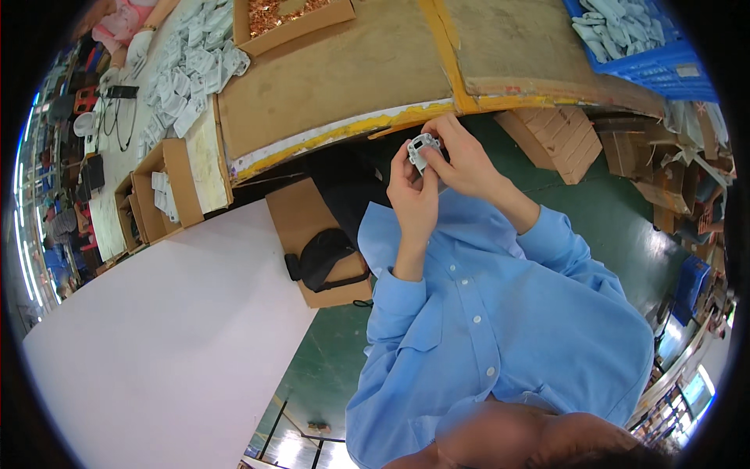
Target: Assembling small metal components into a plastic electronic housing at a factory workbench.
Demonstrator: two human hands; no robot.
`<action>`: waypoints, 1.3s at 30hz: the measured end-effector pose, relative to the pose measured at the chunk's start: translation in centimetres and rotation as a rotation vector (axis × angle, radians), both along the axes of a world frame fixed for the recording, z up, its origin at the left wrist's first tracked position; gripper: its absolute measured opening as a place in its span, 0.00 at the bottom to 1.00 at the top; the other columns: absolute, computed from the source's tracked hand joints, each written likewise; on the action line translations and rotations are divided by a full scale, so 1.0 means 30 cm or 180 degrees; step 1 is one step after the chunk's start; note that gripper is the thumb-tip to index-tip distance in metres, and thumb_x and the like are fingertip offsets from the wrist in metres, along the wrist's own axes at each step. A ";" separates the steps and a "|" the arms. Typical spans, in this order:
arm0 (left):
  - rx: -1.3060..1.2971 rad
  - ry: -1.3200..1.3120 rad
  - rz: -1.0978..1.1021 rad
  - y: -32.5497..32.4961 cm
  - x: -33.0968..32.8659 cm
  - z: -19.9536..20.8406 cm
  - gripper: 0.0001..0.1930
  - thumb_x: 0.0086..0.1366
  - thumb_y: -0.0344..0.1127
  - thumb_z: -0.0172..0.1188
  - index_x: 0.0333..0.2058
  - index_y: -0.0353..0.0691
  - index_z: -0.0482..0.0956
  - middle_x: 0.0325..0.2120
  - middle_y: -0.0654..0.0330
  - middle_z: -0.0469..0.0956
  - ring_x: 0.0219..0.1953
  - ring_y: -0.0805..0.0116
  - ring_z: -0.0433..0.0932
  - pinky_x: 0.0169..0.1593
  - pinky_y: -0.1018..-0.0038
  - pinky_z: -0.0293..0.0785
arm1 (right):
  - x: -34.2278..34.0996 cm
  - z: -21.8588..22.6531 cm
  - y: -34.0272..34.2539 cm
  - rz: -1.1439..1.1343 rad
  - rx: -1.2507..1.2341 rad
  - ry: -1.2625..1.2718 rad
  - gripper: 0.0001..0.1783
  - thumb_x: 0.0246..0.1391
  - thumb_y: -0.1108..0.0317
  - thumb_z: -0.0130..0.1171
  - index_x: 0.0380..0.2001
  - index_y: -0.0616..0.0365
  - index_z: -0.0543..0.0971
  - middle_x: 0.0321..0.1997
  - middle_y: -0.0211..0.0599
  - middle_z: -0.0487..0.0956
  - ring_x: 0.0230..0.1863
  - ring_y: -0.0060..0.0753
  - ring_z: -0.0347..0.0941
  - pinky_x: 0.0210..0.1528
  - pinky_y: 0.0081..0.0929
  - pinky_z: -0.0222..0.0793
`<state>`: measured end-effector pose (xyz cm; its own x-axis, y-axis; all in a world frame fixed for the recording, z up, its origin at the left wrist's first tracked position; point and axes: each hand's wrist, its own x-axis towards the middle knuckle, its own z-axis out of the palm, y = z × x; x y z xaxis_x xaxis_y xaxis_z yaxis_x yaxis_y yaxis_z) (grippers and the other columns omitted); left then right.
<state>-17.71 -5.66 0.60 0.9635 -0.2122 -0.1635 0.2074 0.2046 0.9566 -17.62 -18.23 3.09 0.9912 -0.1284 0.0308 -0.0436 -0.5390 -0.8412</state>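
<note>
A small white plastic housing (pixel 418 144) with a dark opening in its face is held up between both hands, just off the table's front edge. My left hand (pixel 414 195) grips its near left side, thumb and fingers closed on it. From the right, my right hand (pixel 462 162) pinches the same housing, its thumb across the lower side and its fingers curled round the upper edge. My fingers hide part of the housing.
The brown-topped table (pixel 336 90) bears a carton (pixel 305 30) of copper-coloured pieces, a pile of white plastic parts (pixel 199 66) and a blue crate (pixel 656 69). Another person's gloved hand (pixel 139 48) is far left. A black bag (pixel 326 258) lies on cardboard beside a white panel (pixel 172 320).
</note>
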 end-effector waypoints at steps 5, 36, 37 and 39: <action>0.0155 -0.0213 0.0111 0.005 -0.008 -0.008 0.22 0.66 0.24 0.55 0.58 0.31 0.65 0.48 0.52 0.77 0.49 0.70 0.77 0.51 0.76 0.74 | -0.003 -0.023 0.009 -0.0047 0.0275 -0.0046 0.15 0.54 0.66 0.57 0.43 0.59 0.71 0.41 0.43 0.71 0.40 0.45 0.72 0.42 0.36 0.69; 0.1352 -0.1010 0.0048 0.010 0.011 0.036 0.14 0.70 0.32 0.49 0.49 0.29 0.73 0.36 0.49 0.81 0.36 0.61 0.82 0.41 0.72 0.76 | 0.026 0.043 -0.050 0.0304 0.0366 0.0465 0.11 0.46 0.67 0.62 0.29 0.60 0.73 0.20 0.37 0.72 0.22 0.33 0.69 0.26 0.28 0.65; 0.1352 -0.1012 0.0051 0.008 0.013 0.042 0.14 0.70 0.32 0.49 0.49 0.29 0.73 0.36 0.49 0.81 0.36 0.61 0.82 0.41 0.72 0.76 | 0.029 0.041 -0.051 0.0327 0.0304 0.0492 0.12 0.45 0.64 0.62 0.28 0.59 0.73 0.20 0.39 0.75 0.24 0.40 0.73 0.28 0.33 0.67; 0.1332 -0.1026 0.0053 0.008 0.012 0.053 0.14 0.70 0.31 0.49 0.49 0.29 0.73 0.36 0.48 0.81 0.36 0.59 0.83 0.41 0.72 0.76 | 0.037 0.047 -0.053 0.0348 0.0360 0.0536 0.12 0.45 0.64 0.63 0.28 0.59 0.73 0.20 0.39 0.74 0.24 0.40 0.72 0.28 0.33 0.67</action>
<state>-17.35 -5.43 2.19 0.9815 -0.1765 0.0742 -0.1109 -0.2078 0.9719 -16.51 -19.83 4.50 0.9894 -0.0132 -0.1448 -0.1351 -0.4508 -0.8823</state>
